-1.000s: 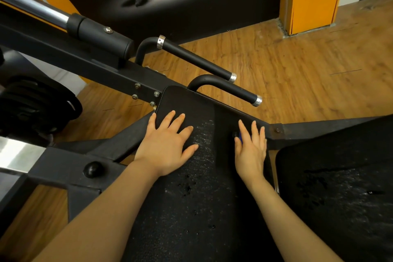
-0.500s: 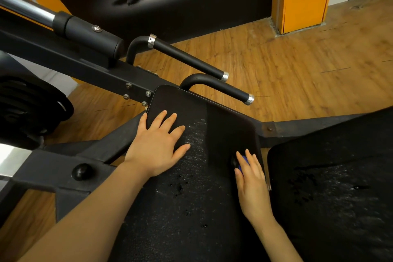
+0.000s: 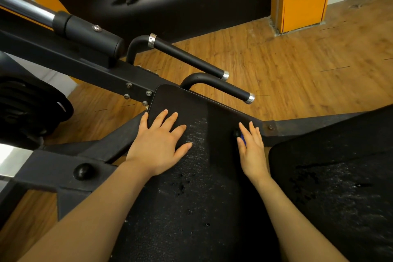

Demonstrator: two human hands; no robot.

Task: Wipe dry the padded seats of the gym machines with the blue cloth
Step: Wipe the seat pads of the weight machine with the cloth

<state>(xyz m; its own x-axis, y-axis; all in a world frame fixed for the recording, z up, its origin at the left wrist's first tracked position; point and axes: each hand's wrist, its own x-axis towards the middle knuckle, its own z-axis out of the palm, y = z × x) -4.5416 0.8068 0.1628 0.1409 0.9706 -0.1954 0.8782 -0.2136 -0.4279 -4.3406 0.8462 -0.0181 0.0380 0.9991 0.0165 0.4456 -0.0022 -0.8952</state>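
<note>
A black padded seat was seen at the centre, its textured surface speckled with droplets. The left hand was laid flat on it near the far left corner, fingers spread. The right hand was pressed on a blue cloth at the seat's right edge. A second black pad, also wet, was set just beside it, over a wooden floor.
</note>
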